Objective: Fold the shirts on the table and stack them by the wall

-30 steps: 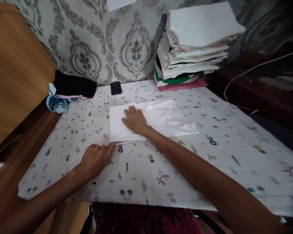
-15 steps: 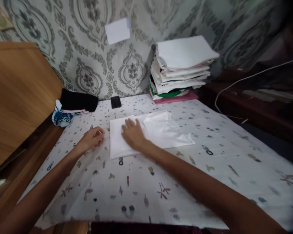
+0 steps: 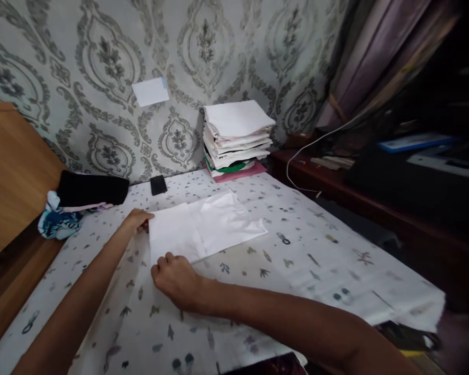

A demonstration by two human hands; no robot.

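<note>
A white folded garment (image 3: 187, 229), perhaps a shirt, lies on the patterned bedsheet (image 3: 234, 276), its left end squared and its right end narrower and wrinkled. At the far left corner, my left hand (image 3: 138, 219) is closed with thumb and fingers pinched on the cloth edge. My right hand (image 3: 177, 281) has its fingers curled over the near left corner of the same garment; the fingertips are partly hidden.
A tall stack of folded clothes (image 3: 238, 122) stands against the patterned wall. A black wallet-like object (image 3: 158, 185) and a black folded cloth (image 3: 94, 188) lie further left. Wooden board (image 3: 19, 172) borders the left; a white cable (image 3: 297, 153) hangs at right.
My right hand has moved from flat on the garment to its near left corner and curled. My left hand has reached the far left corner. The view has swung right.
</note>
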